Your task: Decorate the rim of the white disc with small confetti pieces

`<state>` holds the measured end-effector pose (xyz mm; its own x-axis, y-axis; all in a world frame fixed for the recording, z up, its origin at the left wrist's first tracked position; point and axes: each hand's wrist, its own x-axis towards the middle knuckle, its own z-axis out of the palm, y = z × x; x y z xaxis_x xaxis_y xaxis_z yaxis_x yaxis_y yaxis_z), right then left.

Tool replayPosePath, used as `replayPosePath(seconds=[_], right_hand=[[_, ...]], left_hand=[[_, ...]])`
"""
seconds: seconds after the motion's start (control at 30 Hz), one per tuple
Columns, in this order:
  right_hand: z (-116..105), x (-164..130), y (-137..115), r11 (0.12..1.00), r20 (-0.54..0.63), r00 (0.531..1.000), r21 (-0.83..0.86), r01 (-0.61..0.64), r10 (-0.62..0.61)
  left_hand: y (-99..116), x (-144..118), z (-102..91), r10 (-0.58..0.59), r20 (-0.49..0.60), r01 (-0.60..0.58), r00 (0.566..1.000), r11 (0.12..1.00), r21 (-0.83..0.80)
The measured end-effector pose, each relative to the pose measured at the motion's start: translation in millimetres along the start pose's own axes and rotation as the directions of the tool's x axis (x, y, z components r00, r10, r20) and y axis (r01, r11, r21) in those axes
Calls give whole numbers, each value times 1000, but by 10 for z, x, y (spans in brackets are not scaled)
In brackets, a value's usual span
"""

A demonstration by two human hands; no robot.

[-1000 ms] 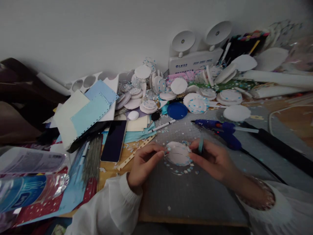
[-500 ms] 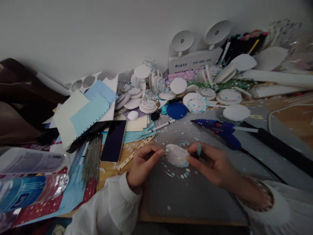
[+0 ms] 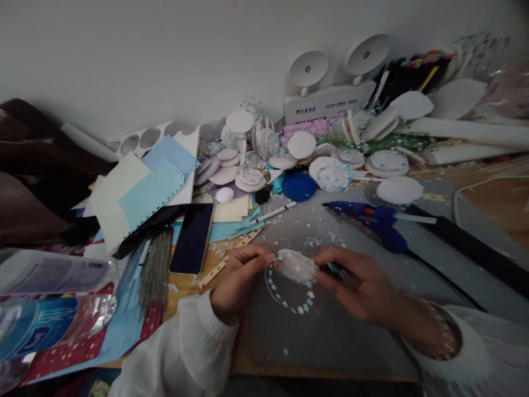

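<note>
Over the grey cutting mat (image 3: 330, 342) a scalloped white paper disc (image 3: 294, 264) is held up between my two hands. From the disc's left side hangs a thin wire ring (image 3: 300, 310) strung with small white and pale blue stars, drooping below it. My left hand (image 3: 237, 278) is closed in a pinch where the wire meets the disc's left edge. The thumb and fingers of my right hand (image 3: 357, 281) pinch the disc's right edge, and a small teal piece (image 3: 333, 267) shows by its fingers.
A blue glue gun (image 3: 372, 215) with its cord lies right of my hands. Behind are a blue lid (image 3: 298, 187) and several piled white discs (image 3: 301, 144). A phone (image 3: 192, 238), a bundle of wires (image 3: 155, 270) and a plastic bottle (image 3: 53, 325) lie at left.
The star-strung ring has swung lower and now shows more fully under the disc. The disc has tilted in my fingers. Both hands have shifted only slightly.
</note>
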<state>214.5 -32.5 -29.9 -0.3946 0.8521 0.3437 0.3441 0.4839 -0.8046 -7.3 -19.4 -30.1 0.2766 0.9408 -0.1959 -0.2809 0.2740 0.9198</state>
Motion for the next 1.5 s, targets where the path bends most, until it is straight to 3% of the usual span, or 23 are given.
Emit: replayPosePath(seconds=[0.13,0.23,0.3,0.37,0.47,0.53,0.6,0.67,0.8,1.17,1.3,1.5], right_hand=[[5,49,-25,972,-17,979,120,-201,205],[-5,114,-57,877,-6,919,302,-375,395],[-10,146,-64,824,36,893,370,-428,448],[-6,162,-58,791,74,878,403,-460,472],[18,160,-40,753,118,859,433,-496,497],[38,153,-34,746,152,854,427,-511,498],[56,146,-34,753,188,857,414,-512,480],[73,142,-34,759,227,863,411,-506,452],[96,149,-34,752,243,866,430,-500,436],[42,152,-7,790,-41,859,417,-449,510],[-20,136,9,840,-217,843,372,-395,492],[-100,128,-57,929,-490,791,236,-285,367]], left_hand=[[12,16,26,25,-92,-15,995,994,111],[17,11,27,184,-138,-135,973,943,303],[24,-3,13,300,-132,-221,945,881,420],[32,-19,-10,421,-95,-318,902,797,513],[34,-34,-31,567,103,-501,817,611,612],[28,-38,-22,561,263,-569,785,484,665],[17,-42,0,495,365,-578,789,394,715],[5,-47,21,438,406,-569,802,352,743],[-11,-61,19,419,385,-537,822,346,770],[-89,-75,-27,403,347,-510,847,430,746],[-47,-79,-18,397,348,-502,849,404,765],[26,-63,10,384,382,-511,840,326,796]])
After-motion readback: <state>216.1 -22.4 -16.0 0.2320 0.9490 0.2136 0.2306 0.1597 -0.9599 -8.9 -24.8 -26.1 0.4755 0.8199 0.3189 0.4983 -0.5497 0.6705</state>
